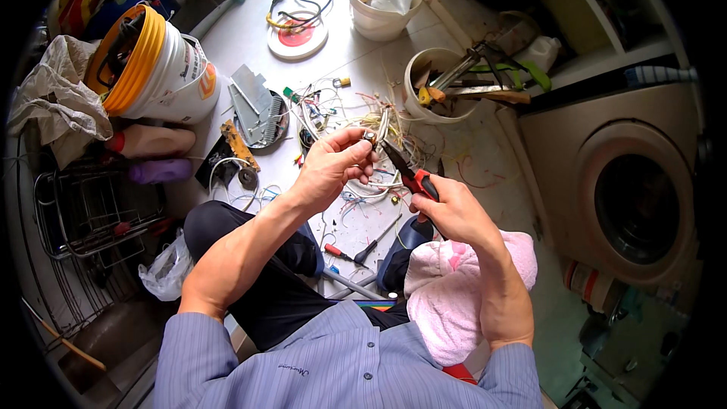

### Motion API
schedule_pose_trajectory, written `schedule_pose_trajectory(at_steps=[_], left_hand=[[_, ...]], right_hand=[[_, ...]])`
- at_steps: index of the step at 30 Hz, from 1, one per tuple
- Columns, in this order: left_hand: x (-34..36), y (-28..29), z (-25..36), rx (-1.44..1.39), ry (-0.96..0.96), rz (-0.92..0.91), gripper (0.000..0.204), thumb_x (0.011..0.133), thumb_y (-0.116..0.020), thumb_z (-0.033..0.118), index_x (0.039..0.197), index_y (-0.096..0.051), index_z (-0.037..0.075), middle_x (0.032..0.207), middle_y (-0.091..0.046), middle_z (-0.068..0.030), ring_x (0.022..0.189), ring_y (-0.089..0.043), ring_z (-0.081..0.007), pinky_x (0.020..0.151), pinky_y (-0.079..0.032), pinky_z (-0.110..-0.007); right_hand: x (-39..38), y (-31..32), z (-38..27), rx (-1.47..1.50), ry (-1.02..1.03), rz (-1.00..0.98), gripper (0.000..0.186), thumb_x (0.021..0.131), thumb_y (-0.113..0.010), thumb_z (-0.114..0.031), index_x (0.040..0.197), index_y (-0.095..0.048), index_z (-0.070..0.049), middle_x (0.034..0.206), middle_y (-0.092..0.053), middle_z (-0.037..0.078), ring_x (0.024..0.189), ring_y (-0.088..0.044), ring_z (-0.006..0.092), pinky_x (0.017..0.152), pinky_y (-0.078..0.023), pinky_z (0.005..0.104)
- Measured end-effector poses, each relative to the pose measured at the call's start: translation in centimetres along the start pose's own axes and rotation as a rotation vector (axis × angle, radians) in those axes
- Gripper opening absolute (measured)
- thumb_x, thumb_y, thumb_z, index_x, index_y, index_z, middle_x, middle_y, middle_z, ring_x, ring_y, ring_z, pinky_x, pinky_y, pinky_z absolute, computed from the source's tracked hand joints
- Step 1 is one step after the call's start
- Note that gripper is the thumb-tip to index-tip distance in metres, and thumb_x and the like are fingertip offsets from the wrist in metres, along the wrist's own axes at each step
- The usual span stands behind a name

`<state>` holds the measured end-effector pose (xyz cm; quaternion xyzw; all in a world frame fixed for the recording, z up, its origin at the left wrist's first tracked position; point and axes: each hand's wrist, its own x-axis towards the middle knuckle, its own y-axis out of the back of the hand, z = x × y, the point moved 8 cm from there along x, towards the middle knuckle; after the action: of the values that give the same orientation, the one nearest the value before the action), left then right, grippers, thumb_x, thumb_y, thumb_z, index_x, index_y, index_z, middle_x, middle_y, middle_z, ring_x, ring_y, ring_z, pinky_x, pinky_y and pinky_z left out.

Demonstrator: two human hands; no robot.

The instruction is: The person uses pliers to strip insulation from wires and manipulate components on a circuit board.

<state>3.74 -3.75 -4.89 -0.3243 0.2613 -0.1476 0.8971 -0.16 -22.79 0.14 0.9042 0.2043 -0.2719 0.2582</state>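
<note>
Between the thumb and fingers of my left hand [333, 167] is a small part with a coppery, metallic look [370, 137], too small to name. My right hand [460, 213] is wrapped round pliers [418, 180] with red and black handles. Their dark jaws point up and left, close to the small part; whether they touch it I cannot tell. Beneath and beyond both hands, a tangle of thin coloured wires [405, 136] spreads over the floor. Nearer me lie a red-handled screwdriver [338, 252] and a dark-handled one [367, 251].
At left stands a white bucket [178, 79] with an orange rim. A tool-filled bucket [424, 102] and another white bucket [379, 19] are ahead. A front-loading washing machine [560, 151] stands at right. A pink towel [443, 310] lies by my right forearm.
</note>
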Motion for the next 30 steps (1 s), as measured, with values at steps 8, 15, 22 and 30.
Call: schedule_pose_trajectory(at_steps=[8,15,22,30], left_hand=[[-0.4,-0.5,-0.2,-0.098,-0.001,-0.041,0.024,0.101,-0.062,0.014,0.121,-0.060,0.002,0.109,-0.067,-0.0099,0.095,-0.068,-0.0203,0.072,-0.058,-0.030],[-0.3,-0.9,0.3,-0.136,-0.003,-0.073,0.021,0.101,-0.061,0.012,0.120,-0.059,0.002,0.115,-0.068,-0.0162,0.097,-0.070,-0.0225,0.077,-0.060,-0.032],[-0.9,-0.5,1.0,-0.099,-0.019,-0.067,0.028,0.097,-0.066,0.010,0.123,-0.061,-0.002,0.110,-0.070,-0.0155,0.089,-0.069,-0.0192,0.073,-0.059,-0.029],[-1.1,-0.7,1.2,-0.078,0.002,-0.044,0.028,0.094,-0.072,0.012,0.117,-0.065,-0.002,0.104,-0.072,-0.0147,0.081,-0.070,-0.0192,0.066,-0.059,-0.029]], right_hand=[[-1.3,0.0,-3.2,0.847,0.246,-0.160,0.033,0.098,-0.065,-0.018,0.122,-0.058,0.003,0.090,-0.069,0.011,0.076,-0.065,0.0136,0.068,-0.052,0.0250],[-0.8,-1.1,-2.6,0.725,0.210,-0.282,0.044,0.103,-0.057,-0.027,0.135,-0.051,0.002,0.098,-0.069,0.012,0.076,-0.070,0.0171,0.061,-0.053,0.0250],[-1.8,-1.5,-4.3,0.861,0.184,-0.456,0.046,0.103,-0.055,-0.021,0.143,-0.046,0.000,0.107,-0.066,0.014,0.083,-0.072,0.0217,0.059,-0.060,0.0292],[-2.3,3.3,-4.9,-0.539,0.605,0.573,0.058,0.072,-0.060,0.007,0.128,-0.063,-0.008,0.104,-0.062,0.011,0.096,-0.062,0.0346,0.083,-0.053,0.0416]])
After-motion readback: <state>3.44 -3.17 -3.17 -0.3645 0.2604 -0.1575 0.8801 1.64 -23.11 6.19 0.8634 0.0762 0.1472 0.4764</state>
